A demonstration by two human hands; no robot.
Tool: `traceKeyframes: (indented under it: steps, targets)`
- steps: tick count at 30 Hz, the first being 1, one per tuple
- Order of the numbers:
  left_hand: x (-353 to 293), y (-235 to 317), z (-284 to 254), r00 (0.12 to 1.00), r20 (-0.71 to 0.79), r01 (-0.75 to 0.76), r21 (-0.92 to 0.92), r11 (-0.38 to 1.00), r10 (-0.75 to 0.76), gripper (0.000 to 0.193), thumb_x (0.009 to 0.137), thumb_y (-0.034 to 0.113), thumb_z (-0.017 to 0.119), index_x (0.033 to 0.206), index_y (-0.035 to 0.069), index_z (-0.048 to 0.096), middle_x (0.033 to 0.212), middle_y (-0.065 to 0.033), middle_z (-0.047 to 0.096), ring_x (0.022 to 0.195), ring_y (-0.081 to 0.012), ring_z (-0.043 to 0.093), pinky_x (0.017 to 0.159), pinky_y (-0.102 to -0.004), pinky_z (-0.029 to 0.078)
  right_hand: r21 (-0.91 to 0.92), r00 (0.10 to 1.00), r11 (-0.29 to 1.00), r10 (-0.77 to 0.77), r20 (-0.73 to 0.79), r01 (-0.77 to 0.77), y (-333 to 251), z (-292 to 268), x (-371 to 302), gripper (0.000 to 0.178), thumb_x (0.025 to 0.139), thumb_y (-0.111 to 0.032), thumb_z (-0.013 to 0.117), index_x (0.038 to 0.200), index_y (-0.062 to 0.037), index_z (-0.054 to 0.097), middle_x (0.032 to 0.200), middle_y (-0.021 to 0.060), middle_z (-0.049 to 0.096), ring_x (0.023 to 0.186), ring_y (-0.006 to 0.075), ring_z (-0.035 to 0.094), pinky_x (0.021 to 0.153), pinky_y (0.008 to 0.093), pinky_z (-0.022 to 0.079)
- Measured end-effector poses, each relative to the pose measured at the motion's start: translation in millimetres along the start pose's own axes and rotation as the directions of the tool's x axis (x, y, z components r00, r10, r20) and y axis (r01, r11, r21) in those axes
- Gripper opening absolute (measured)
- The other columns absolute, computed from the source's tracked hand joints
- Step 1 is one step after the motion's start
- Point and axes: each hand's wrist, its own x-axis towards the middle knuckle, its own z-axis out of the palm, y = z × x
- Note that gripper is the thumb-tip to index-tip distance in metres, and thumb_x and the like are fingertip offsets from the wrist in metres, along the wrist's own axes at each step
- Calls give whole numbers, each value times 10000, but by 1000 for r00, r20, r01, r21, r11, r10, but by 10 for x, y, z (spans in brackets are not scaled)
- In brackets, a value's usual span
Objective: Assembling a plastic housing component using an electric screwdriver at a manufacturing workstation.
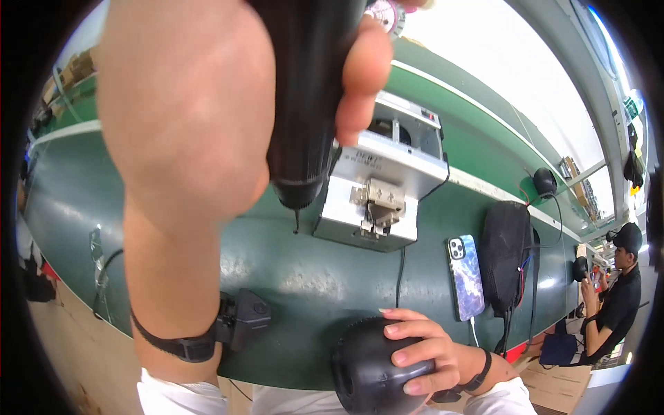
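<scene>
My left hand [187,111] is raised close to the camera and grips a black electric screwdriver [308,104]. Its thin bit [296,223] points down toward the green table [290,277], just left of a silver metal fixture box [377,190] with a small clamp on its front face. My right hand [425,353] rests near the table's front edge, fingers wrapped over a black rounded housing [363,377] with an opening on its left side. A black strap with a small device [238,321] sits on my left wrist.
A phone in a blue patterned case [465,275] lies right of the fixture with a cable plugged in. Beside it sit a black pouch [506,252] and several cables. Another person in black [619,297] sits at the far right. A small black round object [545,181] lies further back.
</scene>
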Motion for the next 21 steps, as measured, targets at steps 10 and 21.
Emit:
traceKeyframes:
  steps: [10, 21]
  targets:
    - [200, 196, 118, 994, -106, 25, 131, 991, -11, 1012, 905, 849, 217, 1145, -67, 573, 596, -31, 511, 477, -124, 465, 482, -272, 436, 96, 970, 974, 214, -112, -204, 42, -101, 51, 1063, 506, -594, 943, 1345, -90, 528, 1358, 259, 500, 1247, 463, 502, 1032, 602, 415]
    - [273, -80, -85, 763, 76, -517, 668, 535, 642, 887, 904, 774, 471, 1182, -64, 554, 714, -26, 536, 631, -100, 531, 580, -231, 446, 89, 973, 980, 187, -136, -176, 51, -70, 93, 978, 567, -531, 939, 1328, -68, 536, 1342, 245, 510, 1261, 462, 520, 1039, 583, 449]
